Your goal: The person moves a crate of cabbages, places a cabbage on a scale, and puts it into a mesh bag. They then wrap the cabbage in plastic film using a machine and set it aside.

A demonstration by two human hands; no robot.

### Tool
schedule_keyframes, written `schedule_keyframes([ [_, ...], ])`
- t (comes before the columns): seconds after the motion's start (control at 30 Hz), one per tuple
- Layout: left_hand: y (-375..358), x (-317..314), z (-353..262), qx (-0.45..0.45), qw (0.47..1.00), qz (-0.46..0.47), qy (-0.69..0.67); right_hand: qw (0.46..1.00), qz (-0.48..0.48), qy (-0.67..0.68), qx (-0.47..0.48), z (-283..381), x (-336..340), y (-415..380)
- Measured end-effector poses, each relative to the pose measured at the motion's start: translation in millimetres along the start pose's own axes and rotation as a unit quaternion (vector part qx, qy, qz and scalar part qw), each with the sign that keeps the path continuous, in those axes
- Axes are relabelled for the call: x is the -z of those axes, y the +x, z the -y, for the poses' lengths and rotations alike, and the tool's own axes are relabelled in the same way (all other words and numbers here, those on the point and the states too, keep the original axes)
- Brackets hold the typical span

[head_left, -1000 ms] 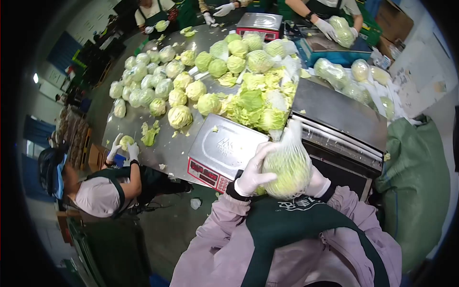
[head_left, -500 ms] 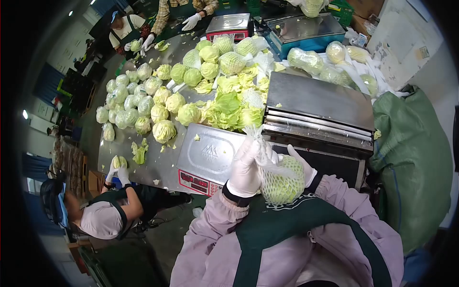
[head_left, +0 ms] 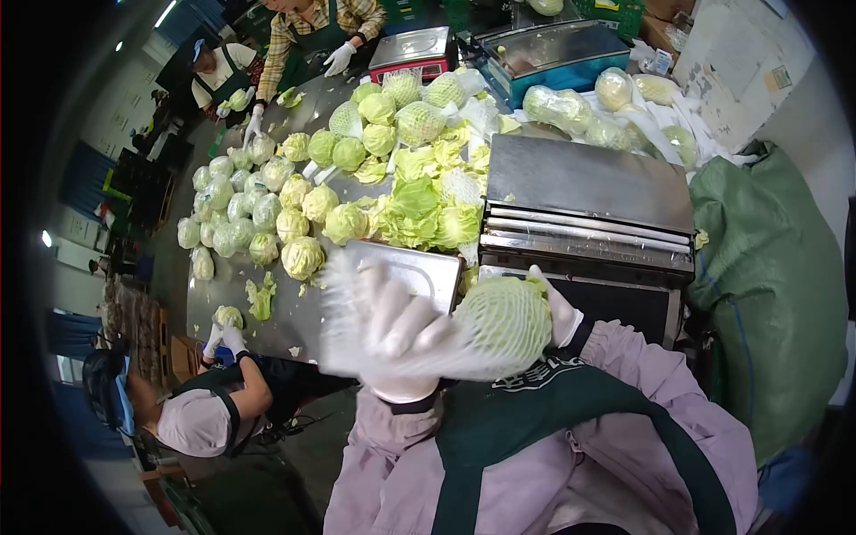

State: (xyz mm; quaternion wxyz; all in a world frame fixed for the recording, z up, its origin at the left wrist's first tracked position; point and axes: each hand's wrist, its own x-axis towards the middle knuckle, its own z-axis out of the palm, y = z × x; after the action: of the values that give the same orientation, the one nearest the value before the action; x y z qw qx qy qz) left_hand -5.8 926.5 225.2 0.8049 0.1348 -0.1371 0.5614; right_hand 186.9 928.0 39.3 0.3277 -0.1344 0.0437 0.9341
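A green cabbage [head_left: 508,316] in white foam netting is held in front of my apron. My gloved right hand [head_left: 562,312] grips its right side, with the thumb up over the top. My gloved left hand [head_left: 401,325] is closed on the loose end of the foam net [head_left: 343,316], which is stretched to the left of the cabbage and smeared by motion. Behind that hand lies the metal pan of a digital scale [head_left: 423,267], largely covered. Just beyond the cabbage stands a wrapping machine [head_left: 588,187] with a steel top and rollers.
Wrapped cabbages [head_left: 236,201] and bare cabbages [head_left: 303,257] crowd the steel table, beside netted ones [head_left: 419,123] and loose leaves [head_left: 415,201]. A second scale [head_left: 410,49] stands at the back. A green sack [head_left: 771,294] is on the right. A co-worker [head_left: 201,415] handles a cabbage at left.
My left hand has pulled the net's end out to the left, away from the cabbage. The cabbage has risen slightly and shifted left with my right hand on it.
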Motion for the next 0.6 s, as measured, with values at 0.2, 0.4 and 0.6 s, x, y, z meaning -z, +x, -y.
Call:
schedule_keyframes([
  [0.2, -14.7, -7.4, -84.1, -0.154, 0.85, 0.045, 0.502, 1.0, 0.016, 0.017, 0.02, -3.4, 0.0, -4.3],
  [0.4, -78.4, 48.1, -75.2, 0.324, 0.602, -0.183, 0.706, 0.975, 0.076, -0.136, 0.157, -4.9, -2.1, -1.1],
  [0.6, -117.0, 112.7, -6.4, 0.174, 0.837, -0.309, 0.416, 0.848, 0.094, -0.473, 0.221, -20.7, -42.1, 12.3],
])
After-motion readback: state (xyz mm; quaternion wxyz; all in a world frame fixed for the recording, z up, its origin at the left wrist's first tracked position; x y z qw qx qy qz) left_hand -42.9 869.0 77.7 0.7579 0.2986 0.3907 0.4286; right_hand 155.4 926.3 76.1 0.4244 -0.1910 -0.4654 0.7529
